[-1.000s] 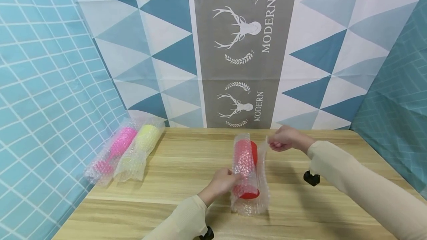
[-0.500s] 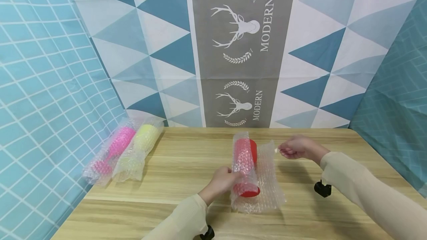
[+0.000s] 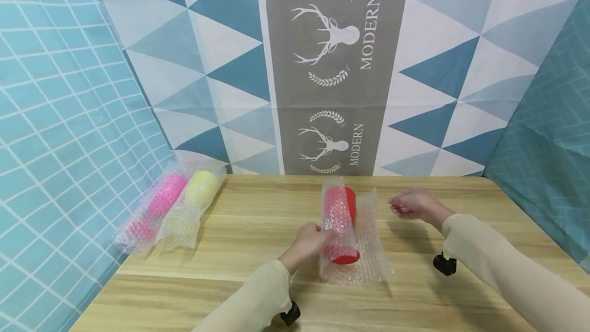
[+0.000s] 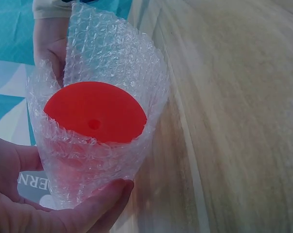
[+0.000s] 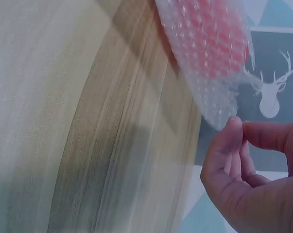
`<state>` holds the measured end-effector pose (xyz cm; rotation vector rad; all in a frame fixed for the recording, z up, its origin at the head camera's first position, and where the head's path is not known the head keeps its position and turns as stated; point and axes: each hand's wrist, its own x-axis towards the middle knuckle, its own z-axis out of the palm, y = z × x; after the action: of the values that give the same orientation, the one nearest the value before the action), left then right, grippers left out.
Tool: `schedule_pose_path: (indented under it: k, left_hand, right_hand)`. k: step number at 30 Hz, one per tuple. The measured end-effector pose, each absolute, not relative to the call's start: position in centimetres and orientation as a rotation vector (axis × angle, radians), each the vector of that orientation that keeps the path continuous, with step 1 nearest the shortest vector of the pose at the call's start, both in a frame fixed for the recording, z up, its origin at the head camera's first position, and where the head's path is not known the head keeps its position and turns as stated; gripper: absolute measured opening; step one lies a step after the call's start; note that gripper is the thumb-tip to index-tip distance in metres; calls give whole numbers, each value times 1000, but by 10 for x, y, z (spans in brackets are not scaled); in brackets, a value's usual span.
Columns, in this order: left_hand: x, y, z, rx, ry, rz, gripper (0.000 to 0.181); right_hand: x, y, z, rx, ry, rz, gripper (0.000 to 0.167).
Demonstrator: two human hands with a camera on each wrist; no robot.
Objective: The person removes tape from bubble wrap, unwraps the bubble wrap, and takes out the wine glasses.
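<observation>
A red dumbbell (image 3: 351,201) stands out from the table at centre, partly covered by clear bubble wrap (image 3: 371,245). Its flat round end, with a small hollow, faces the left wrist view. My left hand (image 3: 308,244) grips the wrapped dumbbell from the left, thumb over the wrap. To the right, a loose flap of wrap hangs open. My right hand (image 3: 412,204) is off the flap's edge in the head view, fingers curled and thumb and fingertip together. In the right wrist view a wrap corner (image 5: 221,114) appears beside the fingertips; anything thin between them cannot be made out.
At the left edge of the wooden table (image 3: 258,204) lie a pink dumbbell-shaped item (image 3: 168,196) and a yellow item (image 3: 201,188), both in bubble wrap. Patterned cloth (image 3: 226,65) hangs behind the table. Blue cloth covers both sides.
My right hand has drawn away rightward, and the wrap flap has spread out to the right. My left hand keeps its grip, and the dumbbell's near end now sits slightly higher in view.
</observation>
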<state>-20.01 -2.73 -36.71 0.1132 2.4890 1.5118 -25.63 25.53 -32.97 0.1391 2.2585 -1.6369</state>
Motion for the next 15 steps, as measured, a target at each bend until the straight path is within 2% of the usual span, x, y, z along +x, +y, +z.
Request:
schedule_pose_path:
  k: [6,11,13,15]
  left_hand:
    - [-201,-26,-370,110,2498,1490,38]
    - [-201,-24,-367,125,2472,1498,40]
    - [-202,-24,-366,130,2470,1503,39]
    - [-203,-24,-366,122,2475,1500,39]
  right_hand:
    - [-239,234,-329,-1,2692,-1452,28]
    - [-221,206,-321,-482,3079,-1049,13]
    - [-216,198,-320,-671,3106,-882,13]
    - [-211,192,-321,-751,3085,-739,18]
